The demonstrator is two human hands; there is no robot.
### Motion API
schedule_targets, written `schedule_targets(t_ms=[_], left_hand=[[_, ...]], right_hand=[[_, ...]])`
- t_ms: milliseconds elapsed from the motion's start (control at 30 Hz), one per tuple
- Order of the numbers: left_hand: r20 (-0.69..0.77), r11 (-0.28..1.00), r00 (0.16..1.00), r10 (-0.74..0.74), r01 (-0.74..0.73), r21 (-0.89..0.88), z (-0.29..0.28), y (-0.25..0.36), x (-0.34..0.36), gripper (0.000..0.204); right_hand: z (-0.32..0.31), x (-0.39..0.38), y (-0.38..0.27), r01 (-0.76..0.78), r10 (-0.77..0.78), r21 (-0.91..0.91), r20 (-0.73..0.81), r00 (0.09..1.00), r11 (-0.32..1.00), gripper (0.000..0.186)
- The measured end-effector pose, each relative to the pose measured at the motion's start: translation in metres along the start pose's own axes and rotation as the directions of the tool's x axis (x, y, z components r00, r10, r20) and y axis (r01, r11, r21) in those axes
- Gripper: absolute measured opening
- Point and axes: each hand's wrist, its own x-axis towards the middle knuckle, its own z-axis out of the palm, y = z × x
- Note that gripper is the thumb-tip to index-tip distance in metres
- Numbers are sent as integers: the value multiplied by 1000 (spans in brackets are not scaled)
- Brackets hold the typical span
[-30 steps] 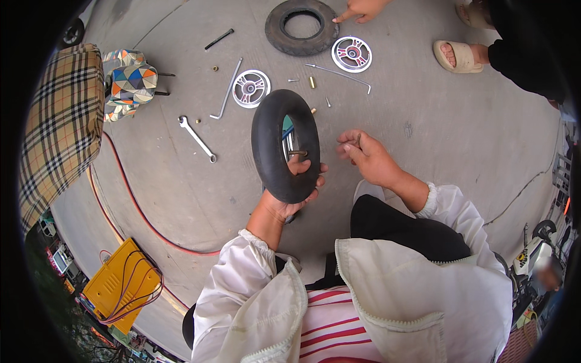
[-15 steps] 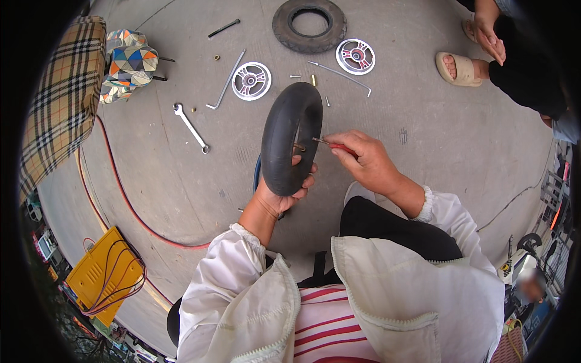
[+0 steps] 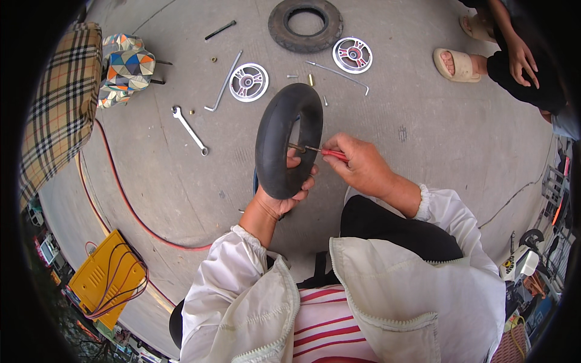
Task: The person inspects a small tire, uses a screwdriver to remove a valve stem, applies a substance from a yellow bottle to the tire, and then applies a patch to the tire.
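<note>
My left hand (image 3: 277, 199) grips a black rubber inner tube (image 3: 271, 139) upright from below and behind, fingertips showing in its hole and along its right side. A brass valve stem (image 3: 296, 147) juts into the tube's hole. My right hand (image 3: 363, 166) pinches a red-handled tool (image 3: 336, 155) with a thin metal shaft, its tip at or close to the valve; contact is too small to tell. Something blue behind the tube is mostly hidden.
On the concrete lie a tyre (image 3: 305, 45), two wheel hubs (image 3: 248, 83) (image 3: 352, 55), a wrench (image 3: 189, 130), hex rods (image 3: 224, 80) and small fittings. Covered objects (image 3: 57, 103), hoses (image 3: 124, 181) and a yellow case (image 3: 100, 278) are left. Another person's hand (image 3: 523, 60) and sandalled foot (image 3: 457, 66) are upper right.
My right hand has moved up to the tube, the red tool now visible in it and its tip nearer the valve. The other person's hand has moved from the tyre to the right.
</note>
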Motion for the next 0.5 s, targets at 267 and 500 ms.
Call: schedule_targets(t_ms=[267, 500], left_hand=[[11, 999, 1000, -9, 9, 32, 6, 0, -1, 35], [12, 1000, 1000, -11, 11, 6, 3, -1, -1, 35]], right_hand=[[0, 1, 0, 72, -73, -32, -29, 997, 997, 15], [-1, 0, 1, 94, -97, -83, -29, 995, 992, 13]])
